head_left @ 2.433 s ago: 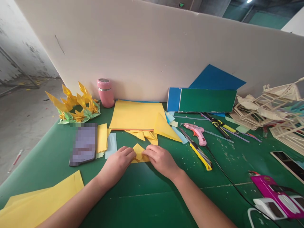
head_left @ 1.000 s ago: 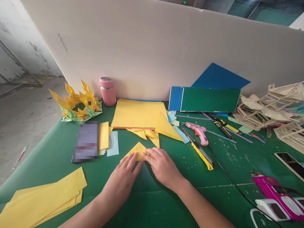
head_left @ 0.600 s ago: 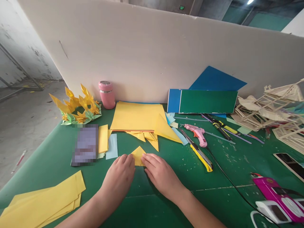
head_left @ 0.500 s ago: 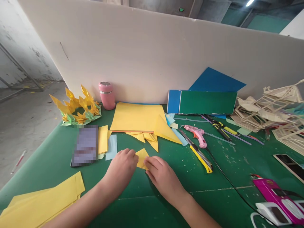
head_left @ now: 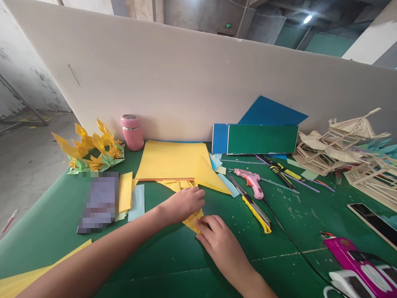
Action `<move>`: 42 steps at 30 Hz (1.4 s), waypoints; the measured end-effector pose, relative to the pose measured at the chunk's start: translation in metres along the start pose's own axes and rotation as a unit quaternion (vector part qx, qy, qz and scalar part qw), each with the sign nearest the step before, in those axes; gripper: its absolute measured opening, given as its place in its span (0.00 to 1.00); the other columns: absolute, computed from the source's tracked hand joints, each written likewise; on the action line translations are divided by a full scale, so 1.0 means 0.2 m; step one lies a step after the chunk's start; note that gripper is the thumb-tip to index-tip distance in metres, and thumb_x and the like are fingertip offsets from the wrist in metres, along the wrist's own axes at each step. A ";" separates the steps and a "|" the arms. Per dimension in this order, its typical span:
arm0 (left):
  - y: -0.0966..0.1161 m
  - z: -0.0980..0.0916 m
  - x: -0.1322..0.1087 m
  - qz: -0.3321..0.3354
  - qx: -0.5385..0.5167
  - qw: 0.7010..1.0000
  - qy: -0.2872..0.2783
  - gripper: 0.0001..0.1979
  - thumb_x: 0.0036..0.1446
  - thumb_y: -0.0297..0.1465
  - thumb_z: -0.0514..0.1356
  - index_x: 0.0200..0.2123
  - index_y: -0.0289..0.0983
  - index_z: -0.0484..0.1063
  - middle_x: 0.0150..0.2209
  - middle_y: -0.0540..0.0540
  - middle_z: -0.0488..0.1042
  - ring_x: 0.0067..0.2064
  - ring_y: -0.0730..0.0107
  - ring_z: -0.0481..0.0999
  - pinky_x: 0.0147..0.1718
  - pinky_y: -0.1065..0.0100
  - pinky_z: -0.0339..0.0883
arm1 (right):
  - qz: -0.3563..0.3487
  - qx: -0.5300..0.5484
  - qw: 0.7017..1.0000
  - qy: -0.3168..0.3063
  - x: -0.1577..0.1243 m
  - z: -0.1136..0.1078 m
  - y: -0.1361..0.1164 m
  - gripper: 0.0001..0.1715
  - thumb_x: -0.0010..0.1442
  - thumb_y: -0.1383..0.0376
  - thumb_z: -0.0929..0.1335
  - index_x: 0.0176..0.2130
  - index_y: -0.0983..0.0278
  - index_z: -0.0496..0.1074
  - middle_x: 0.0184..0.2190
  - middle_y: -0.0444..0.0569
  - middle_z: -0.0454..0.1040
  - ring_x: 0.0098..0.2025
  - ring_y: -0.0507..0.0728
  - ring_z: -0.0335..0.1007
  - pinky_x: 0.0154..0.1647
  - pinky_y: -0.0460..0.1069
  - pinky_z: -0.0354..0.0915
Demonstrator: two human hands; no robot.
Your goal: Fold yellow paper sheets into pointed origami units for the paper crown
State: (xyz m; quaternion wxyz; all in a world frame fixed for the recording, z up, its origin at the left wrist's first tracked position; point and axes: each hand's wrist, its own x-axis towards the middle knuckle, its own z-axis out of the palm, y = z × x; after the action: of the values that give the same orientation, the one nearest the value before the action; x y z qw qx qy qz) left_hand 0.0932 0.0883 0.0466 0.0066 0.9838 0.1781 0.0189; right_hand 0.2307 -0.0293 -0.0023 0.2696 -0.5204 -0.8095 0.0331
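Tabletop in worn green (head_left: 173, 269) is filling the lower frame, and behind it a pale partition (head_left: 155, 82) is standing across the upper frame. At the right, a model of thin wooden sticks (head_left: 337, 155) is sprawling over the table. At centre left, a ring of folded orange and green paper (head_left: 99, 142) is pointing its tips upward. Around the middle, a stack of large yellow sheets (head_left: 169, 159) is lying flat; right of it, a long green board (head_left: 262, 139) is standing on edge.

Below centre, a person's right hand (head_left: 221, 242) is pinching a folded yellow paper (head_left: 191, 225), thumb and fingertips together on its right side. The left hand (head_left: 184, 205) is arching over the paper's upper part, fingers curled; its fingertips are not showing clearly, so whether they are gripping cannot be told.

Left of the sheets, a pink bottle (head_left: 132, 135) is standing upright. Right of the hands, a yellow cutter (head_left: 257, 214) is lying near a pink glue gun (head_left: 252, 179). Smallest, the folded paper is sitting between both hands, partly covered by fingers.
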 end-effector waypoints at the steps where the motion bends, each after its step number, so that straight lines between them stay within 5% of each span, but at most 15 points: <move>1: -0.01 0.00 0.00 -0.004 0.001 1.000 0.003 0.08 0.54 0.18 0.56 0.31 0.36 0.70 0.36 0.44 0.71 0.39 0.62 0.71 0.34 0.68 0.67 | 0.001 0.002 1.000 0.001 0.00 0.00 0.01 0.16 0.65 0.70 0.59 0.49 0.61 0.70 0.39 0.54 0.74 0.41 0.61 0.72 0.36 0.55 0.76; 9: -0.06 -0.02 0.02 -0.070 -0.031 0.994 0.073 0.15 0.56 0.14 0.48 0.40 0.34 0.68 0.43 0.42 0.70 0.42 0.65 0.71 0.38 0.68 0.69 | 0.016 -0.030 0.999 -0.009 0.06 -0.03 0.09 0.15 0.62 0.72 0.63 0.48 0.62 0.70 0.40 0.54 0.72 0.42 0.62 0.71 0.38 0.56 0.75; 16: -0.03 0.04 0.00 -0.090 -0.057 0.989 0.101 0.10 0.62 0.21 0.50 0.41 0.35 0.69 0.39 0.44 0.72 0.39 0.67 0.75 0.36 0.69 0.71 | 0.037 -0.082 0.996 0.002 0.23 0.04 0.18 0.13 0.61 0.68 0.64 0.47 0.65 0.69 0.42 0.57 0.70 0.43 0.65 0.67 0.41 0.61 0.70; 21: 0.03 0.14 -0.06 -0.107 -0.051 0.988 0.101 0.12 0.63 0.22 0.47 0.40 0.32 0.70 0.40 0.40 0.76 0.38 0.63 0.79 0.35 0.64 0.74 | 0.022 0.015 0.997 0.078 0.24 0.01 0.25 0.14 0.60 0.71 0.61 0.41 0.63 0.74 0.39 0.52 0.76 0.42 0.60 0.70 0.43 0.55 0.69; 24: 0.07 0.20 -0.08 -0.104 -0.046 0.988 0.100 0.14 0.61 0.20 0.48 0.43 0.31 0.70 0.49 0.35 0.74 0.51 0.56 0.74 0.48 0.58 0.70 | 0.030 -0.016 0.987 0.158 0.23 -0.03 0.28 0.17 0.59 0.72 0.60 0.37 0.62 0.77 0.43 0.52 0.76 0.44 0.60 0.70 0.46 0.57 0.67; 29: 0.14 0.24 -0.10 -0.124 -0.047 0.986 0.097 0.20 0.57 0.18 0.49 0.53 0.30 0.66 0.57 0.33 0.68 0.59 0.53 0.66 0.56 0.54 0.63 | 0.053 -0.106 0.987 0.105 0.23 0.00 0.31 0.19 0.65 0.63 0.58 0.45 0.62 0.76 0.56 0.54 0.69 0.57 0.65 0.62 0.53 0.61 0.62; 36: 0.30 0.14 -0.17 -0.141 -0.139 0.978 0.057 0.20 0.58 0.21 0.48 0.52 0.29 0.67 0.60 0.31 0.63 0.62 0.49 0.60 0.58 0.50 0.59 | 0.058 -0.088 0.988 0.116 0.21 0.06 0.36 0.23 0.66 0.64 0.55 0.56 0.64 0.67 0.53 0.56 0.71 0.57 0.64 0.64 0.54 0.62 0.60; 39: 0.36 0.08 -0.22 -0.185 -0.293 0.933 0.093 0.19 0.60 0.25 0.49 0.54 0.31 0.65 0.60 0.31 0.63 0.63 0.48 0.60 0.59 0.47 0.55 | 0.039 -0.067 0.982 0.170 0.21 0.02 0.33 0.24 0.66 0.66 0.57 0.59 0.63 0.63 0.53 0.57 0.70 0.55 0.65 0.65 0.53 0.63 0.61; 41: 0.38 0.05 -0.25 -0.235 -0.456 0.850 0.121 0.25 0.61 0.33 0.53 0.60 0.35 0.57 0.63 0.33 0.59 0.62 0.49 0.61 0.59 0.47 0.56 | 0.011 -0.041 0.977 0.209 0.20 -0.02 0.26 0.26 0.65 0.69 0.59 0.61 0.60 0.60 0.52 0.56 0.69 0.55 0.63 0.65 0.52 0.60 0.63; 42: 0.38 0.04 -0.26 -0.267 -0.550 0.781 0.128 0.30 0.60 0.38 0.56 0.62 0.36 0.53 0.63 0.33 0.58 0.61 0.49 0.63 0.58 0.49 0.59 | -0.010 -0.025 0.975 0.222 0.20 -0.03 0.22 0.29 0.64 0.71 0.59 0.62 0.58 0.58 0.52 0.56 0.68 0.54 0.63 0.65 0.52 0.59 0.64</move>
State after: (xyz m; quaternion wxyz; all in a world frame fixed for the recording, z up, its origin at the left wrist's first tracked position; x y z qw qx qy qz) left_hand 0.0703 -0.0007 0.0386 0.5284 0.7144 0.3925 0.2373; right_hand 0.2584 0.0240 0.0047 0.4300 -0.5133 -0.7351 -0.1062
